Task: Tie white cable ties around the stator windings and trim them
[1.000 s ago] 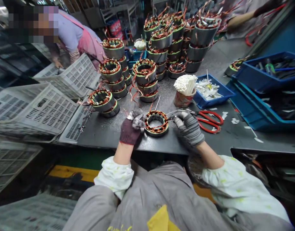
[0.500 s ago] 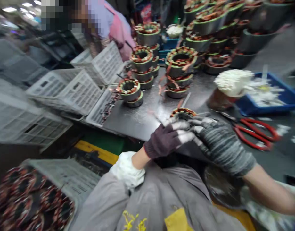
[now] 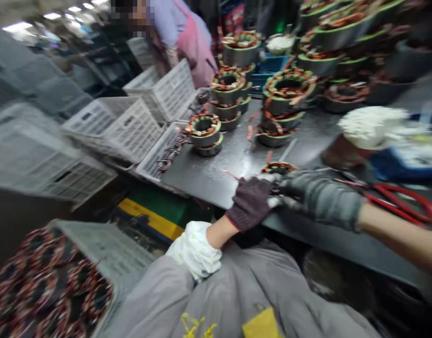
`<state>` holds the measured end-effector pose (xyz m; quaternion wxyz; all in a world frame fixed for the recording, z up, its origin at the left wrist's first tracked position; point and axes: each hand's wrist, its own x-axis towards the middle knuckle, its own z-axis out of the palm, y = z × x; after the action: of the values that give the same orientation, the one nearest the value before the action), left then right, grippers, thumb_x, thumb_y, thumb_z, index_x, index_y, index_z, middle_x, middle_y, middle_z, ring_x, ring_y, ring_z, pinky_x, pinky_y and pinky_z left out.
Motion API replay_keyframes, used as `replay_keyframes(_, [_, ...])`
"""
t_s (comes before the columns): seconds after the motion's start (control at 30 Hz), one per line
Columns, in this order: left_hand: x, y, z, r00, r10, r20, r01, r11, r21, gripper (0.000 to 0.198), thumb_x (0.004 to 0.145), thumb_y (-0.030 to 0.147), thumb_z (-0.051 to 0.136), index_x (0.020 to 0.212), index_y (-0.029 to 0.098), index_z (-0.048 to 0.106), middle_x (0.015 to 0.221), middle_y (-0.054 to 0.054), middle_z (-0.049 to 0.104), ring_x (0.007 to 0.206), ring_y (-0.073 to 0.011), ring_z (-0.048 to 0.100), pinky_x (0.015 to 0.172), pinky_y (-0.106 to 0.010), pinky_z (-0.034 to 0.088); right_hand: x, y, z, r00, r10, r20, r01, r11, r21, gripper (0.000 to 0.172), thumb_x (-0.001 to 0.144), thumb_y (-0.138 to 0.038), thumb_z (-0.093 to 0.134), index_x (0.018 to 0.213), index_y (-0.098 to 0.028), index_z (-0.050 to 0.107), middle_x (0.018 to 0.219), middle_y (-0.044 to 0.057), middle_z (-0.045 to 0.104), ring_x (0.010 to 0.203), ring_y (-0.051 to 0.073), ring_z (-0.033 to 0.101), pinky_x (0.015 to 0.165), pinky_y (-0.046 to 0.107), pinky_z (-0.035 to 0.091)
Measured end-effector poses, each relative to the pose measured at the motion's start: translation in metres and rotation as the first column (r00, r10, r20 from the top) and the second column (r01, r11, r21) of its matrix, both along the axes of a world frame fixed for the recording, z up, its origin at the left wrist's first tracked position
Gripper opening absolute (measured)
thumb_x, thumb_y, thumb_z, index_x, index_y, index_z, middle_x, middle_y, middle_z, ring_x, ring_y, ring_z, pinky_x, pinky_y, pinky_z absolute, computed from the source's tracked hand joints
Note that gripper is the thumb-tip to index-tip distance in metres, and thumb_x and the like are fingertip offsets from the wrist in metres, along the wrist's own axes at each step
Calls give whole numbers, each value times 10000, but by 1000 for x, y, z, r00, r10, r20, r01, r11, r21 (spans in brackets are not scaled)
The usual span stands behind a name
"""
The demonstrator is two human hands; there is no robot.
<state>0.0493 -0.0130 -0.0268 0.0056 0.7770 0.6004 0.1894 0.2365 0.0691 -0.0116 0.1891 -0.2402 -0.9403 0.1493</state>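
Our left hand [image 3: 251, 203] and right hand [image 3: 319, 197] close on the wound stator [image 3: 278, 168] at the bench [image 3: 216, 173] edge, grip blurred; we cannot tell how firmly. Loose copper leads could snag our gloves. Since before, our view has swung left

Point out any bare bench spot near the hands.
Bare patch on the bench, between the two-stator stack and the left hand. Crowded: stator piles behind, scissors and cup rightward.
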Motion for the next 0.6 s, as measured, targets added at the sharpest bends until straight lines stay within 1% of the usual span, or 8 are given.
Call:
replay_keyframes(0.07, [-1,0,3,1000,21,15,-21,1000,13,508,933,469,688,1337,167,626,1273,-117,729,1150,-315,674,996,-495,494,-1,-17,5,994,-89,70,78,987,141,308,972,-352,517,1031,-177,764,940,142,743,855,283,668,887,477,557])
replay_keyframes(0.13, [-3,4,5,999,-2,46,2,1000,10,476,944,418,684,1366,212,605,1331,-94,709,1234,-291,641,1036,-488,465,2,-28,6,986,-143,83,123,970,209,304,974,-262,478,1019,-138,753,1032,173,735,965,305,650,934,489,529])
replay_keyframes(0.23, [-3,7,8,996,-44,76,44,999,1,430,967,393,656,1367,245,599,1350,-69,703,1289,-275,612,1047,-476,446,7,-27,8,985,-158,74,147,980,136,296,997,-267,471,982,-145,741,1049,156,732,995,285,629,932,446,510])
replay_keyframes(0.33, [-1,8,7,997,-17,70,16,1000,14,418,964,403,651,1319,184,616,1340,-105,703,1236,-306,637,1021,-479,457,5,-10,15,983,-106,149,104,994,19,250,982,-276,514,971,-155,732,947,120,726,885,251,626,854,393,498])
replay_keyframes(0.4, [1,8,4,998,3,60,-5,1000,22,421,966,403,640,1304,152,617,1330,-129,704,1210,-317,645,1015,-479,462,-1,-3,16,980,-54,192,61,998,-26,222,959,-268,538,931,-157,729,889,105,715,825,235,616,814,375,487])
replay_keyframes(0.43, [1,8,3,999,7,53,-8,1000,23,429,964,399,639,1308,144,614,1330,-138,701,1206,-321,644,1017,-482,462,-3,-3,16,981,-50,189,55,998,-23,219,952,-268,542,926,-155,729,886,107,713,820,236,613,811,376,486])
replay_keyframes(0.5, [1,8,1,999,12,42,-13,1000,23,442,957,391,644,1318,138,617,1334,-148,696,1199,-327,642,1016,-489,461,-6,-10,12,986,-88,141,82,995,50,241,955,-269,525,956,-144,731,935,134,718,871,260,616,848,411,491])
replay_keyframes(0.6, [-3,8,4,998,-33,51,33,999,-1,448,969,401,634,1354,172,625,1341,-123,697,1237,-310,621,1023,-479,448,2,-27,3,994,-106,-18,108,976,190,250,968,-243,495,965,-152,728,1029,161,734,993,293,619,945,486,491])
